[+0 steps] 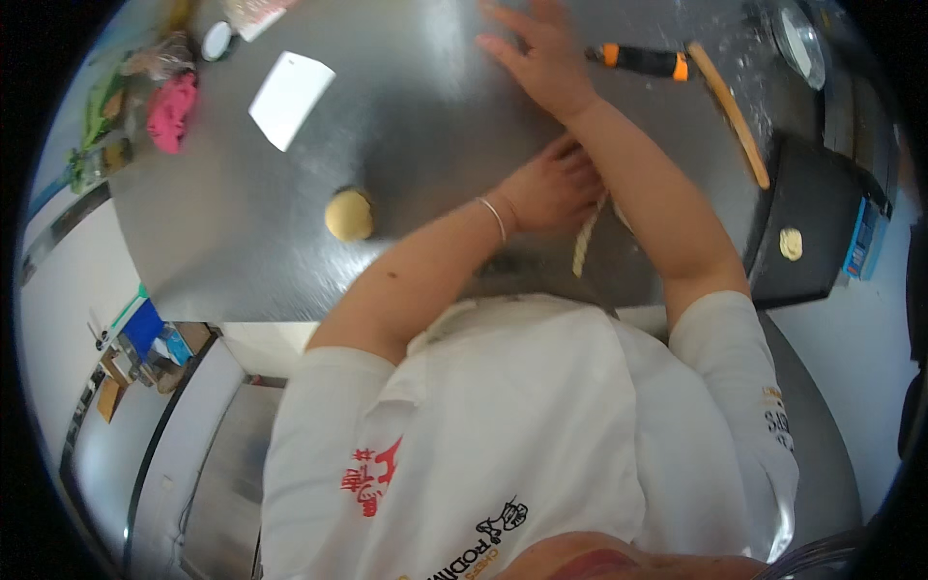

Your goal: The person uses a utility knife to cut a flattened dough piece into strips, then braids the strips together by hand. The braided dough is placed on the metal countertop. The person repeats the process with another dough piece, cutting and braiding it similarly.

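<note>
My left hand [549, 190], with a thin band on the wrist, is curled palm down over a pale, twisted dough strand [583, 248]. The strand's free end points towards my body, and the rest is hidden under the fingers and my right forearm. Farther up the steel table, my right hand [535, 54] is spread, slightly blurred, holding nothing visible; its forearm crosses above the left fingertips. A smooth yellowish dough ball [349, 216] rests left of both hands. Part of another pale strand [622, 216] shows at the inner edge of the right forearm.
A black-and-orange tool handle [647, 62] and a slim wooden rolling pin [728, 116] lie to the right. Beyond them are a clear bowl [797, 45] and a black tray-like surface [808, 206] bearing a small dough piece [791, 244]. Leftward lie a white sheet [290, 100] and pink material [172, 112].
</note>
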Demonstrator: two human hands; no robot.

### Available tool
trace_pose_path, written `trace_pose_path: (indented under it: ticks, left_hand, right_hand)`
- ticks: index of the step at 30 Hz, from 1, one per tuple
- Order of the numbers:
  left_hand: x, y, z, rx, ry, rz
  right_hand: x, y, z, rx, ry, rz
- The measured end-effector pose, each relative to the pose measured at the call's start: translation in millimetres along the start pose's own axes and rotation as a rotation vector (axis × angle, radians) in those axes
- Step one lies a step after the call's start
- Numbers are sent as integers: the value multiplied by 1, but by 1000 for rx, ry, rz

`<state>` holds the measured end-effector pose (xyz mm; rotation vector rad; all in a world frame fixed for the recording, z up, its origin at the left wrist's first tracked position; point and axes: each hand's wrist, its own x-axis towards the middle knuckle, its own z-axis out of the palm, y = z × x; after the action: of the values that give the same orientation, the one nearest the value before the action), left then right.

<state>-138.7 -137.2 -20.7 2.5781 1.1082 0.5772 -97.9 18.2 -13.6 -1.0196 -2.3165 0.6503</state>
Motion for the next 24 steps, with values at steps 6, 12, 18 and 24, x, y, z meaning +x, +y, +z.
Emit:
trace_pose_path:
  ticks: [6, 12, 18, 24]
  left_hand:
    - [5, 2, -6, 43, -82, -65]
    - [2, -2, 7, 11, -24, -35]
    - [12, 4, -7, 7, -21, -12]
    - [14, 6, -11, 19, -38, -7]
  right_hand:
    - [-154, 4, -125, -60, 233, 83]
    - [-267, -2, -137, -339, 3, 92]
    - [-272, -10, -115, -406, -75, 119]
    - [-276, -5, -118, -439, -84, 67]
